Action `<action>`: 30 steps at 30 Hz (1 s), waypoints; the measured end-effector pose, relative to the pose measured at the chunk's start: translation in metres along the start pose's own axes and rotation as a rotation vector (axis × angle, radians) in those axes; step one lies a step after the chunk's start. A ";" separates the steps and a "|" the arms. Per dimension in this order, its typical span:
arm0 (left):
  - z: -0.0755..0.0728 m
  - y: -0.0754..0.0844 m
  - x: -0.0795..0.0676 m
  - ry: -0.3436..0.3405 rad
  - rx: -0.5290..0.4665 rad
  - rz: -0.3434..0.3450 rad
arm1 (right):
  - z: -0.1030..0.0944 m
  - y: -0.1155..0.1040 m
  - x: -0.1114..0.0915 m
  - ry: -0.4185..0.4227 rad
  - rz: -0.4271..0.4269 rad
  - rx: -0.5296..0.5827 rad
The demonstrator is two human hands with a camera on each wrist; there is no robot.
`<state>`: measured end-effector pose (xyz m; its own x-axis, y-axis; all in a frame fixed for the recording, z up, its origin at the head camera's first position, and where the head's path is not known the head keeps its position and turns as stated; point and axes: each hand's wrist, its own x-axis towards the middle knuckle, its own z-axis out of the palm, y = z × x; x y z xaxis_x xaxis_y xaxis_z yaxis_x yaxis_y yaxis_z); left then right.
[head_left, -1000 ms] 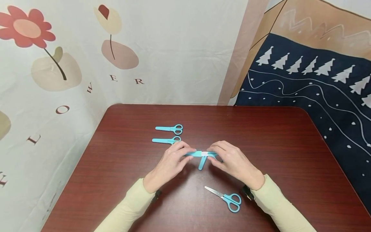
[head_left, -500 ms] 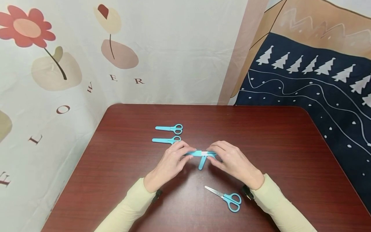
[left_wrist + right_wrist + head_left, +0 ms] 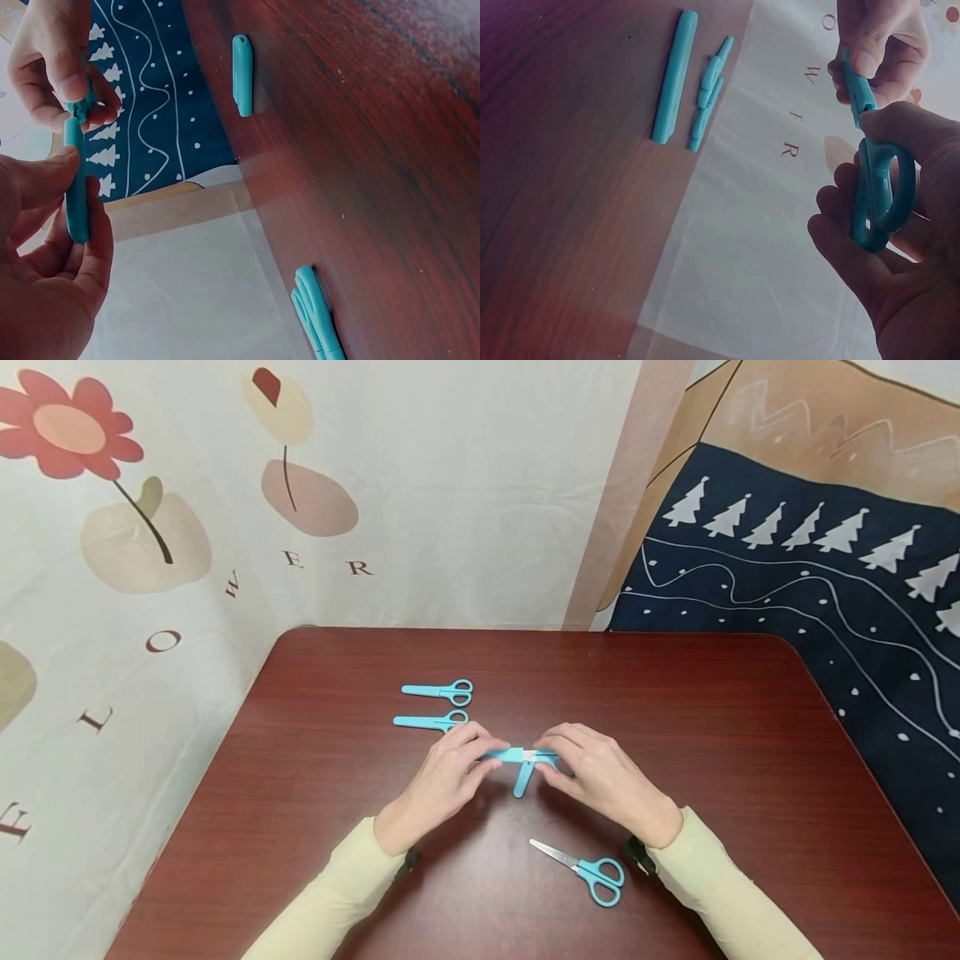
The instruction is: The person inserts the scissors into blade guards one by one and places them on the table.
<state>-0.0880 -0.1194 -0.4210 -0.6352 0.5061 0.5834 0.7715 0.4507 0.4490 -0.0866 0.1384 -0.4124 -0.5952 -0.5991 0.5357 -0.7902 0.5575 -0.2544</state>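
Note:
My left hand (image 3: pixel 441 781) pinches a light-blue blade cover (image 3: pixel 513 755) between thumb and fingers. The blades of a pair of scissors (image 3: pixel 906 195) are partly inside it, with a short stretch of blade bare at its mouth. My right hand (image 3: pixel 606 777) grips these scissors by their blue handles, the thumb near the pivot. Both hands hold the pair level, above the table. Below it lies a loose blue blade cover (image 3: pixel 522 782), its far end overlapped by the held pair in the head view. Uncovered scissors (image 3: pixel 588 871) lie nearer the body, tips pointing left.
Two more covered scissors lie behind the left hand, the farther pair (image 3: pixel 438 692) and the nearer pair (image 3: pixel 427 722), handles to the right. The reddish-brown table (image 3: pixel 712 710) ends at a printed cloth backdrop (image 3: pixel 465 527).
Hardly anything differs: both hands keep their hold on the scissors and cover in the same place. The whole head view has shifted very slightly upward.

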 end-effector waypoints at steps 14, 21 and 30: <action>-0.002 0.001 0.000 -0.065 -0.002 -0.087 | 0.002 0.001 -0.001 0.008 0.007 -0.030; 0.001 0.000 0.000 -0.027 0.018 -0.037 | 0.003 0.000 0.000 0.002 0.021 -0.021; 0.003 0.000 0.002 -0.022 0.048 -0.016 | 0.003 0.000 0.001 -0.034 0.102 0.015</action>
<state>-0.0896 -0.1164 -0.4223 -0.6487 0.5139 0.5613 0.7588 0.4934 0.4252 -0.0873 0.1364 -0.4143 -0.6771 -0.5591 0.4786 -0.7272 0.6083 -0.3181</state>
